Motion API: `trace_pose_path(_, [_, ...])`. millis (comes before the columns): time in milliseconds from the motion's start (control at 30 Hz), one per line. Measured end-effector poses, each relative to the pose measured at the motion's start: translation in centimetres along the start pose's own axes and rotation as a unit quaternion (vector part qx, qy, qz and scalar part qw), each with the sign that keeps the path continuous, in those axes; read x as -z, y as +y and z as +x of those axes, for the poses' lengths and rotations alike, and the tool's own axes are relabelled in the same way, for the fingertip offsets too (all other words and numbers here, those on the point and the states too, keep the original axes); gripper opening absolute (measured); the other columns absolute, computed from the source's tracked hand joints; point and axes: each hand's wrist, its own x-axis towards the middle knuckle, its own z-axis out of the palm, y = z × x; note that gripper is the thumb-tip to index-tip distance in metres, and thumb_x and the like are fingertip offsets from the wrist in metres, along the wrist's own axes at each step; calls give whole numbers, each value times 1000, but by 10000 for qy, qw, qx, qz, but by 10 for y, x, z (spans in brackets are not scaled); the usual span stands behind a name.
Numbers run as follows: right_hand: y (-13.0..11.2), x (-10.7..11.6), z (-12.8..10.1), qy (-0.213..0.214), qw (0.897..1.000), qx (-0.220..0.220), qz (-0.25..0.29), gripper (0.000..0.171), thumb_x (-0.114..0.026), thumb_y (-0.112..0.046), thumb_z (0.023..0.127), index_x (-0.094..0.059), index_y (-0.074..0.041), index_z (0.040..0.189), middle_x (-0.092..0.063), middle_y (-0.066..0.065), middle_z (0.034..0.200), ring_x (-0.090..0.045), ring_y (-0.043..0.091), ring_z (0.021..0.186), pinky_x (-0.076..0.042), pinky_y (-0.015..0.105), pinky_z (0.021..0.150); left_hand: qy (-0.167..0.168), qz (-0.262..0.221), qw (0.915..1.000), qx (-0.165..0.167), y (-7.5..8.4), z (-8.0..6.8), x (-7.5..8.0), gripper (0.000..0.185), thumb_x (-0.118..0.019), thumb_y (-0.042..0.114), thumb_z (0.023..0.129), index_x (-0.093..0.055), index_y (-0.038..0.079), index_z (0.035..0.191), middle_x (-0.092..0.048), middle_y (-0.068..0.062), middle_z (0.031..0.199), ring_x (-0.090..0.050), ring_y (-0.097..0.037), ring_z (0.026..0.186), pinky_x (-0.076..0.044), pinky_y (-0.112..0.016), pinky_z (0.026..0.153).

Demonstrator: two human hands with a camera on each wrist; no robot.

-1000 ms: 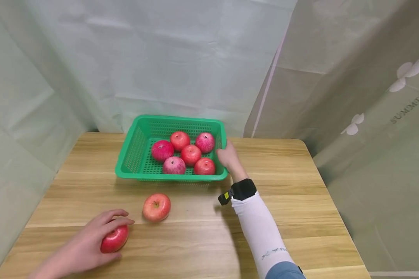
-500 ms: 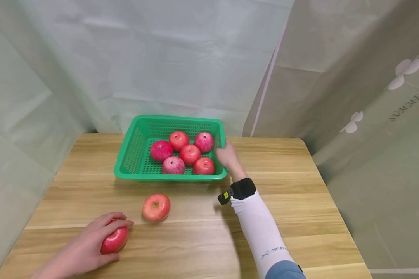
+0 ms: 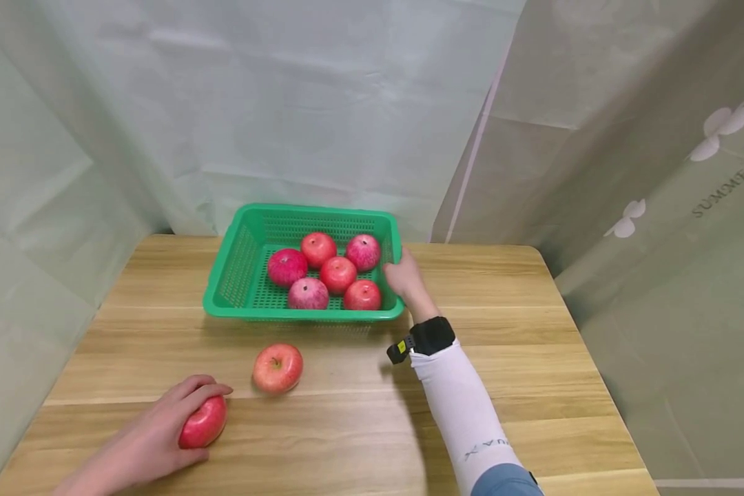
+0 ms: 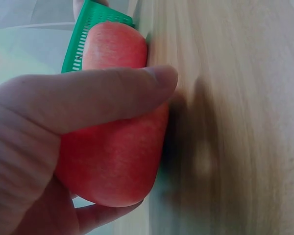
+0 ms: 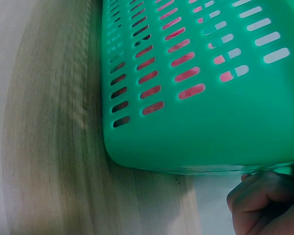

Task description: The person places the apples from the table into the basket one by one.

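At the front left of the table, my left hand (image 3: 155, 430) holds a red apple (image 3: 203, 421), thumb on the near side and fingers over the far side. The left wrist view shows the thumb (image 4: 103, 95) across this apple (image 4: 112, 161). A lighter red apple (image 3: 277, 369) sits on the wood just beyond it. My right hand (image 3: 406, 277) grips the right rim of a green plastic basket (image 3: 304, 315), thumb inside. Several apples (image 3: 338, 275) lie in the basket's middle and right part. In the right wrist view, curled fingers (image 5: 264, 196) show by the basket (image 5: 201, 132).
The wooden table (image 3: 502, 399) has its back edge close behind the basket. Pale curtains (image 3: 322, 103) hang at the back and both sides. A black wrist strap (image 3: 432, 336) with a small device is on my right wrist.
Almost nothing differs. My left fingers have shifted slightly on the apple, which stays in the same place. The basket and my right hand have kept their positions.
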Motion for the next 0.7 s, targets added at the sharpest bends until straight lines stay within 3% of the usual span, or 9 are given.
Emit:
trace_pose_path(267, [0,1,-1,20,10000,16,-21,56,-54,-5,100,-47,-5,156,-57,21,149,-55,38,134,-49,58,107,47,3,10000,-47,-3,0,-2,83,-107,28,55,-66,26,126,-56,9,130,-59,-14,107,-60,-33,80])
trace_pose_path(467, [-1,1,-1,39,10000,58,-51,58,-54,-5,100,-47,-6,157,-57,21,149,-55,38,135,-48,58,108,382,59,9990,-238,-6,1,-5,88,-108,27,47,-64,23,123,-59,12,124,-60,-10,104,-59,-32,83])
trace_pose_path(567, [-1,0,0,47,10000,48,-57,58,-54,-5,99,-47,-5,157,-57,21,149,-55,38,135,-48,58,108,479,98,9983,-319,-6,1,-6,91,-109,29,47,-65,21,127,-62,11,124,-61,-11,105,-58,-32,84])
trace_pose_path(700, [-2,0,0,46,10000,48,-65,57,-53,-4,99,-47,-4,156,-57,21,148,-55,38,135,-49,58,108,323,24,9990,-295,-3,2,-3,92,-107,29,54,-66,26,137,-61,11,129,-61,-14,109,-60,-31,79])
